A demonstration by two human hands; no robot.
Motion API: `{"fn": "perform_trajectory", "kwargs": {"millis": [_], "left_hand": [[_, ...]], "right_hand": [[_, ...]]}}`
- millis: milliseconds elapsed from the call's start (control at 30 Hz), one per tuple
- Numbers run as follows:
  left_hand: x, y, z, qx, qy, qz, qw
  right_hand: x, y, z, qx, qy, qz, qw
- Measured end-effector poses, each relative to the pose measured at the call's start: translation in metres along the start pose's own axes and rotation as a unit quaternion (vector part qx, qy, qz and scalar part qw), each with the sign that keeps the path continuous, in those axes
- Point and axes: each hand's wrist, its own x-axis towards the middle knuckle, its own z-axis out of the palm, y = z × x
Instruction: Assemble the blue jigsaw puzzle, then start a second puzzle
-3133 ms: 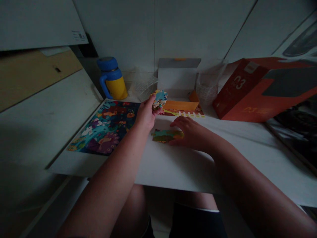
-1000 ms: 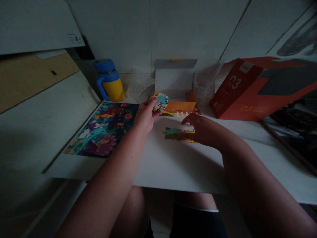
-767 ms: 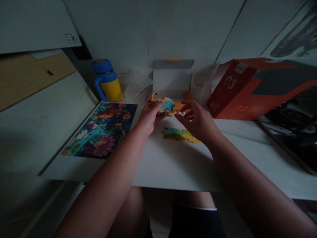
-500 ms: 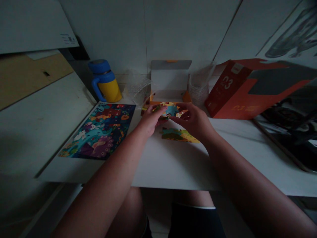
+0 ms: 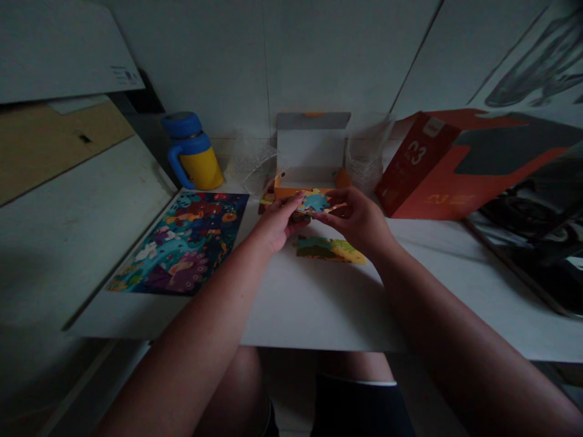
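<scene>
Several jigsaw puzzle pieces (image 5: 314, 201), stacked with a light blue one on top, are raised above the table in front of the open box. My left hand (image 5: 277, 223) is closed around the left side of this stack, thumb on top. From the right, my right hand (image 5: 357, 213) pinches at the edge of the pieces; its fingertips are partly hidden. Below the hands, a joined strip of puzzle (image 5: 330, 249) in green and yellow lies flat on the white table (image 5: 310, 303).
A colourful sea-creature picture sheet (image 5: 182, 240) lies at the left. Behind are a blue and yellow flask (image 5: 198, 155), crumpled clear plastic (image 5: 255, 161) and an open orange box (image 5: 314, 152). A large red-orange box (image 5: 428, 170) leans at the right.
Both hands stay in nearly the same place. The light blue piece on top of the stack shows more plainly, and the fingers have shifted slightly around the pieces.
</scene>
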Motion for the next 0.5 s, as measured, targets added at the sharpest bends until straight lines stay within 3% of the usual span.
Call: {"fn": "perform_trajectory", "kwargs": {"millis": [267, 500], "left_hand": [[0.001, 0.0, 0.0, 0.0, 0.019, -0.008, 1.0], [0.0, -0.006, 0.004, 0.023, 0.058, 0.035, 0.997]], "right_hand": [[0.0, 0.0, 0.002, 0.061, -0.007, 0.019, 0.998], [0.001, 0.001, 0.013, 0.23, -0.003, 0.124, 0.965]]}}
